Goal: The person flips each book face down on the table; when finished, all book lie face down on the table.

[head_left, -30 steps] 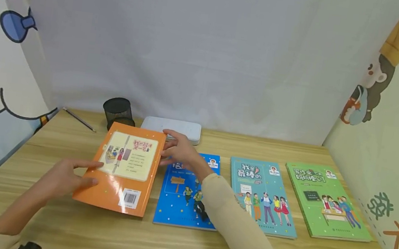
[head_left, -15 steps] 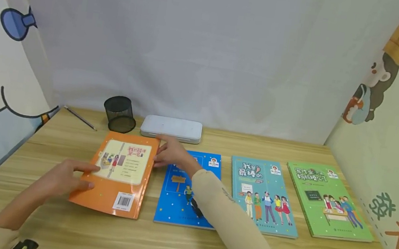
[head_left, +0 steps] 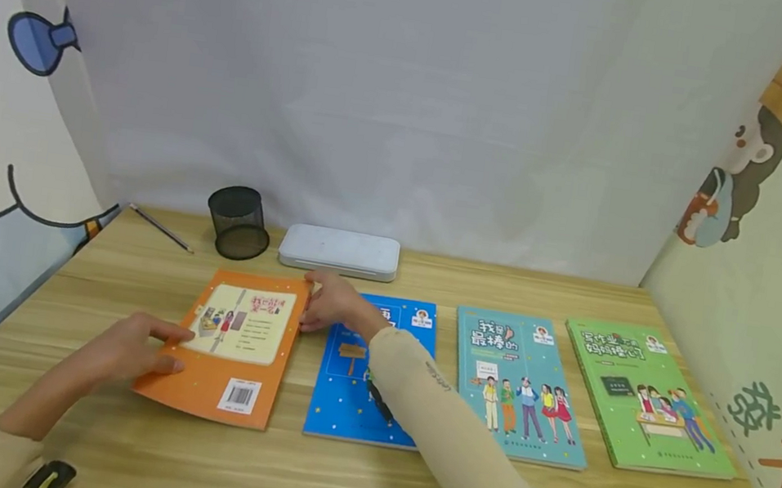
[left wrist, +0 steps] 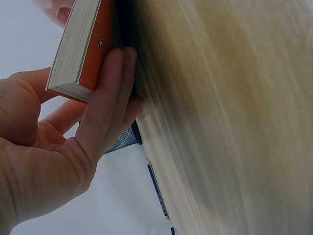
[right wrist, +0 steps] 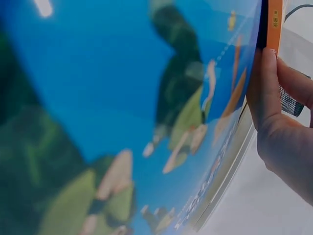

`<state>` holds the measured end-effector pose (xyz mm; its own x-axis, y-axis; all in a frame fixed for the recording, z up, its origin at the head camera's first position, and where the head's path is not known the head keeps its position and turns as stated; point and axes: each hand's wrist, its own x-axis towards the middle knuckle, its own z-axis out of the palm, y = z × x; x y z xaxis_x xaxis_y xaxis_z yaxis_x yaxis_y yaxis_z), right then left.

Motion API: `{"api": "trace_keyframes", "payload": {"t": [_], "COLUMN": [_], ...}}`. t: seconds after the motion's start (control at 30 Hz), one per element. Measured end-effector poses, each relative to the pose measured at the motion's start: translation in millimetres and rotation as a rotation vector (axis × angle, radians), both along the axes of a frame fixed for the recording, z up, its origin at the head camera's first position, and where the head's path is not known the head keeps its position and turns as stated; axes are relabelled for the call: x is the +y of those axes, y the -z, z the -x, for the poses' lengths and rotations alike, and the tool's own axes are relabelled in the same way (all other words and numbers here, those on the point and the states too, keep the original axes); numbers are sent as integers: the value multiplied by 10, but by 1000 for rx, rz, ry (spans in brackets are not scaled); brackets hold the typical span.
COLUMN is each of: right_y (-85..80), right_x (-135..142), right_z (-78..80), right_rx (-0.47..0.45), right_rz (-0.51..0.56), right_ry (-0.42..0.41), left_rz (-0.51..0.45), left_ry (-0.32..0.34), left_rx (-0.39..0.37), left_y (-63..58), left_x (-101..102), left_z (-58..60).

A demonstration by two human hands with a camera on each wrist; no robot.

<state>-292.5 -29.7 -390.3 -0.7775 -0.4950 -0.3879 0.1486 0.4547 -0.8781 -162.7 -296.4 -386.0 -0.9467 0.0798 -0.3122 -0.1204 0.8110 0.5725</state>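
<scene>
An orange book [head_left: 213, 381], back cover up with a barcode, is at the left of the row in the head view. My left hand [head_left: 124, 345] grips its left edge, thumb above and fingers under it. In the left wrist view those fingers [left wrist: 108, 81] lie between the book [left wrist: 92, 61] and the tabletop, so that side is raised. At the book's upper right corner my right hand [head_left: 335, 302] pinches the edge. Right beneath that forearm lies a blue book [head_left: 335, 385], partly hidden by the sleeve; it fills much of the right wrist view.
To the right lie a teal book [head_left: 521, 385] and a green book [head_left: 652, 402], covers up. Behind the orange book stand a black mesh pen holder [head_left: 237, 220] and a white flat case [head_left: 340, 251]. A pencil [head_left: 161, 229] lies at the back left, before a grey curtain [head_left: 408, 114].
Both hands have brought the orange book down and a little left, closer to the tabletop. The pen holder and white case, partly covered before, now show fully.
</scene>
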Motion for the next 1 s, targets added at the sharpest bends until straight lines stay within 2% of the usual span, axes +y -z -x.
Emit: {"api": "trace_keyframes", "payload": {"t": [0.53,0.77,0.87,1.0], "right_y": [-66,-148,-196,-262], "right_x": [51,228,347,517], "right_z": [-11,-10,-4,10], "right_rx": [-45,39,51,53], "right_rz": [-10,-54,-33,13], "right_ry": [-15,-71,-75,-75], "left_rz": [64,167,239,323], "left_ry": [21,23,31,55], "left_rx": [18,-7,-13,34], "left_y": [9,-30,-57,-84], "left_x": [43,82,116,171], "left_z": [16,24,13,-8]}}
